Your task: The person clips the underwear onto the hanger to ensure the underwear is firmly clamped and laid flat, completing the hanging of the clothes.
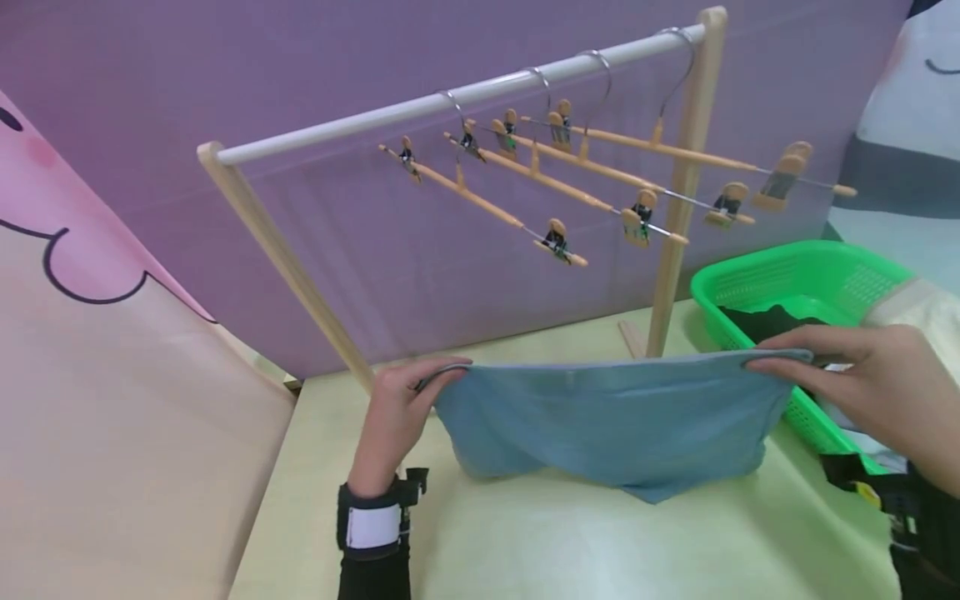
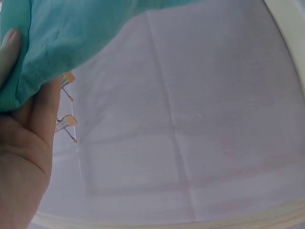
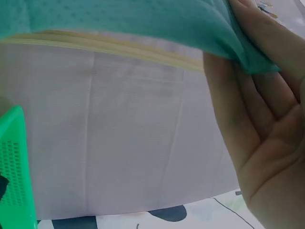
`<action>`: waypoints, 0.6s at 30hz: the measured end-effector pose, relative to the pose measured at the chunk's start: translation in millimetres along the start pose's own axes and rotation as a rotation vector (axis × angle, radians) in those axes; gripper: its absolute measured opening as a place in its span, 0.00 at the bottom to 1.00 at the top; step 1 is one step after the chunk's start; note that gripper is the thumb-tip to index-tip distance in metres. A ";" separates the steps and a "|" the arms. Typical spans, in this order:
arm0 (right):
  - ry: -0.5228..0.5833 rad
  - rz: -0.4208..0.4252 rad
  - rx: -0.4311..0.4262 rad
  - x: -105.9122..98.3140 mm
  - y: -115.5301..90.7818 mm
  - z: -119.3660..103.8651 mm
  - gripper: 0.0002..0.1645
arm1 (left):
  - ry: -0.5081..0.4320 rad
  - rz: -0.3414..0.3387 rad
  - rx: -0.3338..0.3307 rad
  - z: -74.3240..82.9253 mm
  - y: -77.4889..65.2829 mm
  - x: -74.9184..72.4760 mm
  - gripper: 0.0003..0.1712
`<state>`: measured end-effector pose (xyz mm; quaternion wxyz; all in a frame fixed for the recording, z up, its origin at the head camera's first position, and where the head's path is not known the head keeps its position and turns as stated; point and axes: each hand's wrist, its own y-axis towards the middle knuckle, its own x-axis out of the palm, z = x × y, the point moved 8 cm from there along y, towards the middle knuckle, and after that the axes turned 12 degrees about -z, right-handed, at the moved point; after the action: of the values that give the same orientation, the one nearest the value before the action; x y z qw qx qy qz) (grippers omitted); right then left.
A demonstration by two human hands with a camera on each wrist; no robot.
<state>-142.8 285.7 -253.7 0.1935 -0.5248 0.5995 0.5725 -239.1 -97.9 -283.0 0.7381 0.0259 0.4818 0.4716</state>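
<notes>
A blue-green piece of cloth point(image 1: 600, 421), its kind of garment unclear, hangs stretched between both hands above the table. My left hand point(image 1: 401, 408) pinches its upper left corner between thumb and fingers. At the upper right corner, my right hand point(image 1: 862, 375) pinches the same top edge. The cloth's lower edge droops unevenly. In the left wrist view the left thumb lies over the cloth point(image 2: 62, 43), and in the right wrist view a corner of the cloth point(image 3: 228, 43) sits between right thumb and fingers.
Behind the cloth stands a wooden rack with a white rail point(image 1: 337, 125). Several clip hangers point(image 1: 480, 202) hang from it. At the right is a green basket point(image 1: 795, 258) holding dark and light cloths. A pale table point(image 1: 525, 542) lies below; a purple backdrop point(image 1: 300, 67) closes the rear.
</notes>
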 end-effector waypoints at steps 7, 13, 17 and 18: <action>0.076 0.058 0.075 2.3 3.1 9.1 0.12 | 0.015 0.030 -0.056 -4.2 2.3 1.9 0.08; 0.104 0.072 0.088 3.4 5.7 10.9 0.11 | -0.023 0.165 -0.180 -20.7 -0.4 -6.8 0.07; 0.112 0.036 0.117 5.1 5.5 14.4 0.07 | -0.072 0.199 -0.201 -23.0 -2.8 -11.9 0.07; 0.113 0.024 0.118 5.3 5.4 15.0 0.07 | -0.080 0.199 -0.198 -22.1 -3.2 -13.1 0.07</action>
<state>-154.9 295.7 -259.5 0.1830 -0.5367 0.6483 0.5081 -254.4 -118.4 -287.4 0.7052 0.0191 0.3981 0.5864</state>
